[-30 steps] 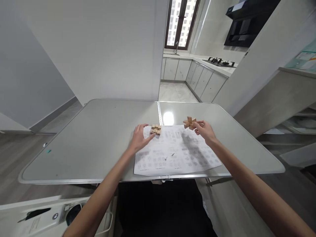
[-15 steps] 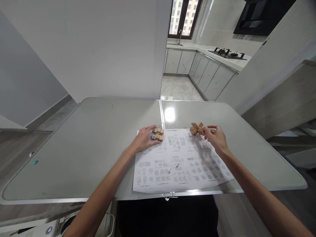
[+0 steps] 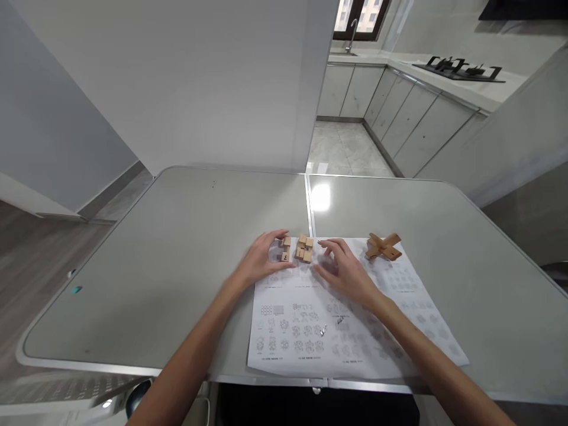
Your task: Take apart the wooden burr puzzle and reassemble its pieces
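My left hand (image 3: 261,257) curves around a notched wooden puzzle piece (image 3: 284,257), with the thumb along its near side and the fingers at its far side. A dark mark shows on that piece's near block. Just right of it, a small gap away, lies a second cluster of wooden puzzle blocks (image 3: 305,248). My right hand (image 3: 348,272) hovers beside this cluster with thumb and fingers apart, holding nothing. Farther right, a star-shaped wooden puzzle (image 3: 383,247) of crossed pieces rests at the upper part of the printed sheet (image 3: 284,296).
The sheet, covered in small diagrams, lies on a pale folding table (image 3: 177,254) with a metal seam at its middle. A small teal object (image 3: 76,290) sits near the left edge. Beyond the table stand a white wall and a kitchen counter (image 3: 444,83).
My right hand has let go of the star-shaped puzzle and moved left toward the block cluster. The blocks at my left hand now show as two separate parts. The view has shifted.
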`<state>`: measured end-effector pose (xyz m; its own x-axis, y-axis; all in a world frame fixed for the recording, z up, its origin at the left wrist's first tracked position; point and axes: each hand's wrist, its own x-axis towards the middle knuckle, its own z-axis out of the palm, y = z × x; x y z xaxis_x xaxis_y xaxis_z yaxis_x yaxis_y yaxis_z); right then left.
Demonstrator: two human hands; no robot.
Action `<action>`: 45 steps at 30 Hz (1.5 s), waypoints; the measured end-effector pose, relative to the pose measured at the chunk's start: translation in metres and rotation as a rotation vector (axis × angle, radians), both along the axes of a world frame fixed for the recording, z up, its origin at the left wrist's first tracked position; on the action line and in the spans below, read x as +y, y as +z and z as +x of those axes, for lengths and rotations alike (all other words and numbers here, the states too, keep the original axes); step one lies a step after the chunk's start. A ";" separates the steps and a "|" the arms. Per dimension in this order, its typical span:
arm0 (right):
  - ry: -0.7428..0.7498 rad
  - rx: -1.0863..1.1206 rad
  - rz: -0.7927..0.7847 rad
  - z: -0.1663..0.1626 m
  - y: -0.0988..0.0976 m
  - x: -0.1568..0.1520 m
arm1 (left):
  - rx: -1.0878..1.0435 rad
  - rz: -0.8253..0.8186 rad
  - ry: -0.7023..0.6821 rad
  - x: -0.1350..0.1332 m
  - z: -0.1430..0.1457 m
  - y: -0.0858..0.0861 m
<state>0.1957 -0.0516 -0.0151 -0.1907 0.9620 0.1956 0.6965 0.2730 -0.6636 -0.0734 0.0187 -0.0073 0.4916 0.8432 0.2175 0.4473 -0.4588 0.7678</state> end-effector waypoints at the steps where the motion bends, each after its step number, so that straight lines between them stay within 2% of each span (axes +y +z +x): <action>1: 0.006 0.009 -0.012 -0.004 -0.003 0.004 | -0.036 -0.003 0.021 0.000 0.001 0.000; 4: 0.009 0.017 -0.030 -0.014 -0.008 0.015 | -0.176 -0.046 0.121 -0.002 0.004 -0.002; 9: 0.020 0.074 -0.042 -0.018 -0.010 0.027 | -0.359 -0.239 0.229 -0.003 0.006 -0.004; 15: -0.010 0.317 -0.095 -0.013 -0.008 0.028 | -0.508 -0.361 0.187 -0.005 0.010 0.006; 21: -0.060 0.739 -0.244 -0.015 -0.005 0.023 | -0.429 -0.348 0.198 -0.011 0.014 0.010; 25: -0.139 0.887 -0.364 -0.014 -0.004 0.023 | -0.384 -0.292 0.187 -0.011 0.016 0.012; 29: -0.084 1.030 -0.464 -0.013 -0.002 0.024 | -0.346 -0.260 0.184 -0.010 0.016 0.013; 32: -0.048 1.124 -0.562 -0.013 0.002 0.025 | -0.282 -0.297 0.195 -0.011 0.015 0.011; 35: -0.005 1.143 -0.617 -0.013 0.004 0.027 | -0.234 -0.320 0.217 -0.012 0.013 0.009; 38: 0.038 1.118 -0.603 -0.013 0.003 0.027 | -0.226 -0.293 0.223 -0.013 0.013 0.007; 45: 0.036 0.886 -0.421 -0.018 0.003 0.021 | -0.219 -0.116 0.131 -0.014 0.016 0.006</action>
<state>0.1776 -0.0309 -0.0122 -0.1708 0.9824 -0.0752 -0.1047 -0.0940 -0.9901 -0.0578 0.0051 -0.0013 0.3288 0.9218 0.2053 0.3145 -0.3119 0.8965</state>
